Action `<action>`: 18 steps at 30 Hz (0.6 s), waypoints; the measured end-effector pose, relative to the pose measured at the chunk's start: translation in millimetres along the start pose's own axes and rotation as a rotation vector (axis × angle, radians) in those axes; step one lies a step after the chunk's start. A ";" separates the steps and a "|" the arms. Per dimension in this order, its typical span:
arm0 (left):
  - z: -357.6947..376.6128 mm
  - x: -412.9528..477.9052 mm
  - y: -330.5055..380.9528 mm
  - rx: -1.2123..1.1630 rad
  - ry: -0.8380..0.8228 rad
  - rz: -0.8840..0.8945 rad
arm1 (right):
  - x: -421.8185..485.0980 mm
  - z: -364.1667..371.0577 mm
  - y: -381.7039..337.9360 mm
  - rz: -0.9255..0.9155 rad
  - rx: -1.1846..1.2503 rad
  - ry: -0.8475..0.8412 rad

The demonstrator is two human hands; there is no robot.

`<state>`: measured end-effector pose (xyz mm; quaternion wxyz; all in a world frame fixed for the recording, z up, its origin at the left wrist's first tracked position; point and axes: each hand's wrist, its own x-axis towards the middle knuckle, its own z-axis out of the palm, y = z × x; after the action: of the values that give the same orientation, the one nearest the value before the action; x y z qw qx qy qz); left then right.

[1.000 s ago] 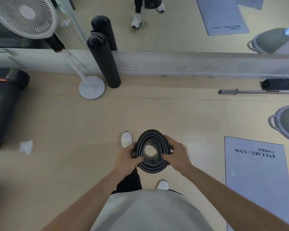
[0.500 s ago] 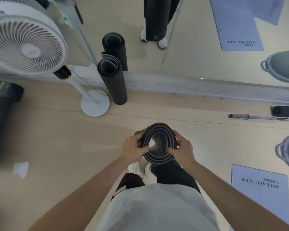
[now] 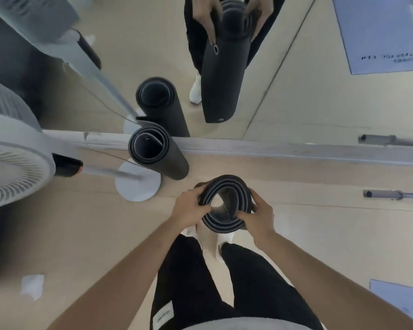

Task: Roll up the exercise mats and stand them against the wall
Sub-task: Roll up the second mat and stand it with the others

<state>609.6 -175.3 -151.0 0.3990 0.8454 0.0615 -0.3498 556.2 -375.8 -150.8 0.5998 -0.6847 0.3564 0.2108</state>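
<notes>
I hold a rolled black exercise mat upright in front of me and look down into its open top end. My left hand grips its left side and my right hand grips its right side, fingers curled over the rim. Another rolled black mat stands against the mirrored wall just ahead to the left. The mirror reflects both mats and my hands. A flat grey mat lies on the floor at the lower right, cut off by the frame edge.
A white standing fan with a round base stands at the left, close to the standing mat. A metal barbell bar lies on the floor at the right. A crumpled white tissue lies at the lower left.
I have walked toward the mirrored wall carrying the rolled mat in both hands. The standing mat and the fan are now much closer.
</notes>
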 end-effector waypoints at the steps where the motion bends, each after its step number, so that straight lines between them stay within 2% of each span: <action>1: -5.3 18.3 -1.2 0.009 -0.011 0.014 | 14.8 5.7 -6.6 0.041 0.040 0.008; 6: -39.1 96.9 0.7 0.107 -0.074 0.050 | 82.8 34.1 -31.9 0.125 0.152 0.042; 15: -85.0 177.9 -15.8 0.198 0.002 0.048 | 153.1 93.2 -51.8 0.121 0.265 0.113; 18: -83.4 187.9 -22.4 0.156 0.042 0.081 | 174.4 109.1 -39.0 0.169 0.316 0.114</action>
<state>786.7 -133.2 -249.1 0.3445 0.8828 0.0084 -0.3194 714.8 -309.7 -270.4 0.6589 -0.5604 0.4748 0.1626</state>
